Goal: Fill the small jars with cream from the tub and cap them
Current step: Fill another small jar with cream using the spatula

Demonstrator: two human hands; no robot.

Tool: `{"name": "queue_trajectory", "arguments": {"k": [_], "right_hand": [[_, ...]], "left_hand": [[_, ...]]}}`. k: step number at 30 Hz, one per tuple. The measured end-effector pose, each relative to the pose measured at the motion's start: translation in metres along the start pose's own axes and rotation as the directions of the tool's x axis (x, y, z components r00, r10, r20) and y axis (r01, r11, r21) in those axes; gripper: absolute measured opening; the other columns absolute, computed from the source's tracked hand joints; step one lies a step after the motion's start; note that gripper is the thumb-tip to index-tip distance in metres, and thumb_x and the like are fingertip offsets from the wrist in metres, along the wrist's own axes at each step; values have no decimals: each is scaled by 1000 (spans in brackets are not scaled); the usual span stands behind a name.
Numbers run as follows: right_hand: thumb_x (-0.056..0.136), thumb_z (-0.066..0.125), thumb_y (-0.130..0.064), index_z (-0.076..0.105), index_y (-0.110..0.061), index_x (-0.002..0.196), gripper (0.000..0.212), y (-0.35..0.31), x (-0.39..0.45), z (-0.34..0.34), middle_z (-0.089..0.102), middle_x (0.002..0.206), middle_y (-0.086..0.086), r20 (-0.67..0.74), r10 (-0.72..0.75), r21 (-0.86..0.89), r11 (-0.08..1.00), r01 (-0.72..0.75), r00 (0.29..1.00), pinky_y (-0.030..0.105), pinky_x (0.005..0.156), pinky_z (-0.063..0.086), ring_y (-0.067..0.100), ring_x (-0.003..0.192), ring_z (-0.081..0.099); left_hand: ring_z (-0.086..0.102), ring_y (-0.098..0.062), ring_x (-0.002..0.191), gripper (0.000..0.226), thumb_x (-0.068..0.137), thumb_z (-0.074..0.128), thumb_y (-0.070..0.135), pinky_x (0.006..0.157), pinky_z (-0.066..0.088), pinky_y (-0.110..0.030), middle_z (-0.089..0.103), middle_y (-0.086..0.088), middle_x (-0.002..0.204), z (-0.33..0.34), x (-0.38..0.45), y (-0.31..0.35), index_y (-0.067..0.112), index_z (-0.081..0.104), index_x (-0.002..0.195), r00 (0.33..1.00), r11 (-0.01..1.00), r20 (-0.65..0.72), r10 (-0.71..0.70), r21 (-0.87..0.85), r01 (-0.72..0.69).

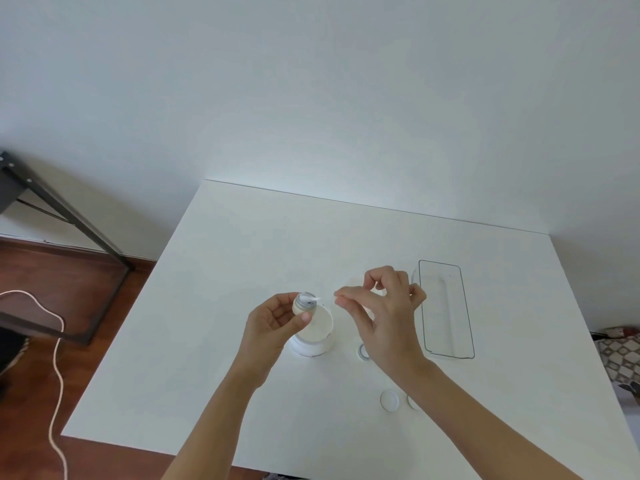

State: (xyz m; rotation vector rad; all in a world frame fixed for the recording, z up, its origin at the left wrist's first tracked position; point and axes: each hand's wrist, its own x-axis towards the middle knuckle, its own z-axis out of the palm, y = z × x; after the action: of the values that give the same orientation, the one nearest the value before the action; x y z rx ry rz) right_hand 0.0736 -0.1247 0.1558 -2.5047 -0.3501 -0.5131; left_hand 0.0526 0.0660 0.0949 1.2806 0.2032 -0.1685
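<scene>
Head view: the left hand (pixel 277 323) grips a small jar (pixel 304 304) above the open tub (pixel 313 332). The right hand (pixel 384 306), just beside it, pinches a thin spatula (pixel 327 299) whose tip reaches the jar's mouth.

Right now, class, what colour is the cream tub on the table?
White, seen in the head view: the cream tub.

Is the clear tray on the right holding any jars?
No: the clear tray shows only its bare bottom, while one small jar is in the left hand above the open tub.
</scene>
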Motion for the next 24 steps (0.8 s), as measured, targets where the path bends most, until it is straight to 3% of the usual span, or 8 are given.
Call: {"name": "queue_trajectory", "arguments": {"k": [4, 9, 19, 21, 24], "right_hand": [[88, 65, -35, 71, -40, 92, 9, 11, -5, 1, 44, 95, -4, -44, -247, -118, 963, 241, 968, 33, 81, 16, 18, 92, 45], [86, 69, -31, 70, -40, 95, 13, 16, -7, 0, 40, 98, -4, -82, -317, -163, 940, 301, 945, 35, 80, 18, 20, 92, 45], [82, 73, -24, 68, -39, 94, 19, 18, -8, -3, 41, 97, -6, -115, -320, -144, 942, 303, 940, 35, 79, 18, 18, 92, 44], [86, 69, -27, 69, -39, 92, 14, 18, -10, -3, 41, 97, -7, -115, -271, -114, 959, 258, 956, 34, 81, 18, 16, 91, 44], [91, 60, -36, 70, -37, 88, 11, 17, -8, 1, 43, 97, -8, -125, -87, -36, 996, 83, 988, 32, 82, 19, 13, 88, 44]], "left_hand": [[72, -22, 105, 35, 79, 78, 19, 86, 54, -20, 77, -11, 110, 0, 0, 1, 11, 72, 113, 1000, 1000, -11, -15, -21, 15], [72, -23, 105, 35, 79, 78, 19, 86, 55, -21, 77, -11, 110, 2, 1, 2, 11, 72, 113, 1000, 1000, -8, -20, -15, 20], [72, -26, 108, 31, 79, 78, 18, 89, 55, -23, 77, -13, 111, -3, 1, 2, 16, 74, 110, 1000, 1000, -9, -11, -25, 11], [72, -26, 108, 31, 80, 78, 16, 88, 54, -21, 77, -12, 111, -6, 0, 1, 14, 73, 111, 1000, 999, -14, -7, -35, 6], [72, -24, 110, 30, 81, 78, 16, 90, 55, -23, 77, -10, 111, -12, -1, -1, 15, 72, 111, 1000, 999, -27, -1, -42, 0]]}}
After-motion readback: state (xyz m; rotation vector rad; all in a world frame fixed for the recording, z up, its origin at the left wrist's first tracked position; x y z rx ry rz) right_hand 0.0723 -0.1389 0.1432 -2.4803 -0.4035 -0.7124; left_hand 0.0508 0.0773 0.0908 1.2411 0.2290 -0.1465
